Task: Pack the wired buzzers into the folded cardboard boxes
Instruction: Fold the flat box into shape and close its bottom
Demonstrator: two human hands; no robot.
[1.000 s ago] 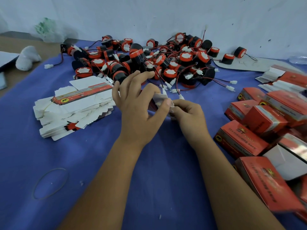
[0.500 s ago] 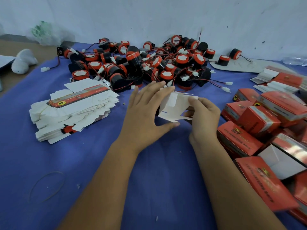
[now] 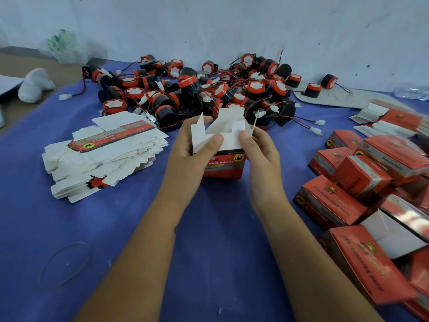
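A red cardboard box (image 3: 224,165) with white inner flaps stands upright in the middle of the blue cloth, its top flaps raised. My left hand (image 3: 192,151) grips its left side, thumb pressing a white flap. My right hand (image 3: 258,151) holds its right side, thumb on the neighbouring flap. Behind the box lies a big heap of black and red wired buzzers (image 3: 197,91) with tangled red and black leads and white plugs. I cannot see whether a buzzer is inside the box.
A stack of flat unfolded boxes (image 3: 104,152) lies at the left. Several folded red boxes (image 3: 362,182) pile up at the right, with more flat ones (image 3: 390,122) behind. A rubber band (image 3: 66,263) lies near left. A white wall backs the heap.
The flat white blank held between my hands has been opened into an upright box with its red side facing me. Both hands drew nearer and now hold its top flaps.
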